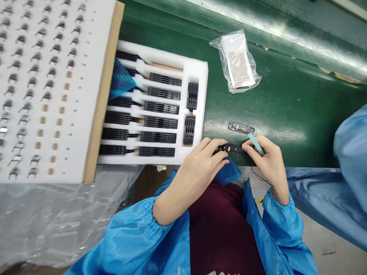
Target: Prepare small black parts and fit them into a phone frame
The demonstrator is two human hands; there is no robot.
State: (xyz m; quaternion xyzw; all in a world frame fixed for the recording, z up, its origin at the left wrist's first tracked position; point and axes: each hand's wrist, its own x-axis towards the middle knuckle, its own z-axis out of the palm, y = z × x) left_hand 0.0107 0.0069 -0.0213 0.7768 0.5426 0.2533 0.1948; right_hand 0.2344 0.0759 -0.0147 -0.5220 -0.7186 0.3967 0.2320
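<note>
"Where's the work?"

"One black part (229,148) is held just above the near edge of the green mat (286,114), between both hands."

"And the fingers?"

"Narrow on both sides. The left hand (197,168) pinches the part's left end; the right hand (268,162) holds its right end, with one blue strip (256,144) lying across the fingers."

"What's around them?"

"At 12 o'clock, just beyond, one loose black part (241,128) lies on the mat, with one plastic bag (235,61) farther out. At 10 o'clock, a foam tray (197,76) holds six black stacks (160,122) in one column and two more at its end; others are partly hidden under a blue sheet (122,80). At 6 o'clock, one blue mesh pad (228,172) sits just under the left hand. At 3 o'clock hangs a co-worker's sleeve (349,152)."
</note>
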